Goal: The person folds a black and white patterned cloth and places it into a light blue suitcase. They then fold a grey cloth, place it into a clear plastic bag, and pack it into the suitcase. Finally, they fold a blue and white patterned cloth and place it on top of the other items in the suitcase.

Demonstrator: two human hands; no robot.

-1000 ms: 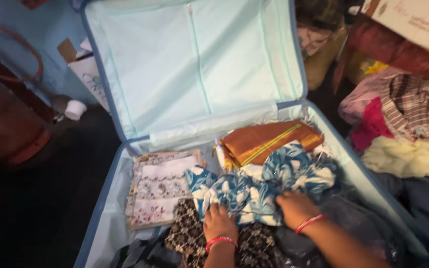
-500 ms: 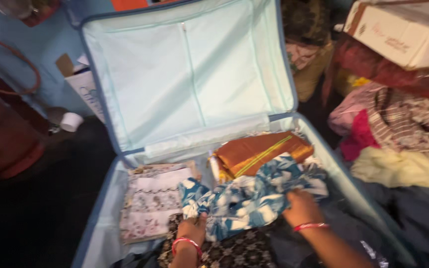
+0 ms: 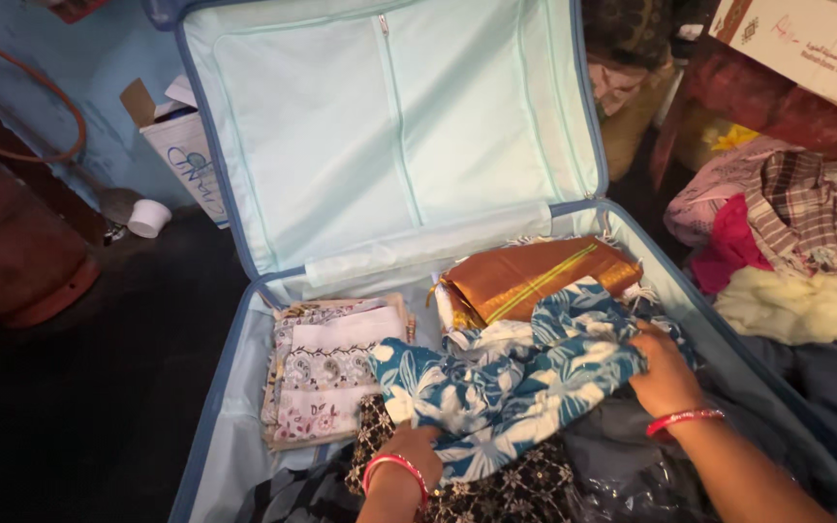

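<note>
Nearest the camera, left hand (image 3: 407, 457) with a red bangle, grip closed on the lower edge of the blue floral garment (image 3: 511, 373), fingers tucked under the cloth and mostly hidden. To the right, right hand (image 3: 666, 366), also bangled, grip pinching the same garment at its right edge. Garment spread in the lower half of the open suitcase (image 3: 213, 402), lying over a black-and-white patterned cloth (image 3: 496, 489) and dark clothing in clear plastic (image 3: 622, 465). Just left of it, a folded stack of white floral-print fabric (image 3: 326, 368), flat against the case floor. Beyond, touching the garment's far edge, a folded orange silk cloth with a gold stripe (image 3: 535, 276). Best handled, judging by the bunched folds, by drawing both edges apart evenly to take out the creases, keeping the cloth low and clear of the neat stack beside it, then pressing it flat without dragging the orange piece. Farther back, the pale mint lid lining with its zip (image 3: 389, 126) standing upright. Outside the case: on the right a heap of loose clothes (image 3: 796, 242) under a cardboard box (image 3: 806, 44); on the left a small open carton (image 3: 181, 140) and a white cap (image 3: 150, 216) on the dark floor.
</note>
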